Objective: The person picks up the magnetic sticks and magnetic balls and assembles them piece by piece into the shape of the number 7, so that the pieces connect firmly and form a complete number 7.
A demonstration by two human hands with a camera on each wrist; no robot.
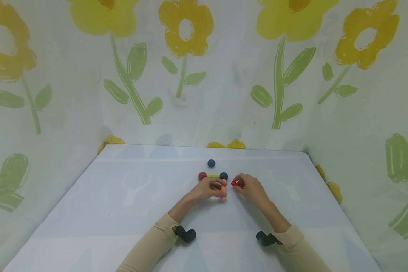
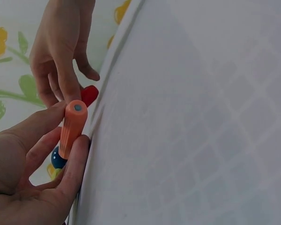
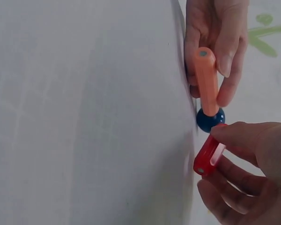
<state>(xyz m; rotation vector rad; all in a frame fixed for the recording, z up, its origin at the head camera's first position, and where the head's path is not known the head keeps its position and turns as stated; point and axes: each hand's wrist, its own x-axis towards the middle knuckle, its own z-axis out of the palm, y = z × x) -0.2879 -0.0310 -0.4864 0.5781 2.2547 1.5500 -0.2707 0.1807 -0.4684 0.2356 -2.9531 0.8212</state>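
Note:
My left hand (image 1: 204, 189) pinches an orange magnetic rod (image 1: 223, 192) between thumb and fingers. A metal dot shows in the rod's near end (image 2: 77, 108). Its far end overlaps a dark blue ball (image 3: 210, 120) in the right wrist view; whether they touch, I cannot tell. To the right, my right hand (image 1: 254, 189) pinches a short red magnetic rod (image 3: 209, 153), tilted, with a metal dot at its lower end. Beyond the left hand, a yellow-green rod (image 1: 213, 175) lies between a red ball (image 1: 202, 176) and the blue ball (image 1: 224, 176).
A second dark blue ball (image 1: 211, 163) sits alone farther back. All lie on a pale cloth-covered table (image 1: 129, 211). Flower-printed curtains (image 1: 224, 94) stand behind and at both sides. Each wrist wears a black camera mount (image 1: 187, 234).

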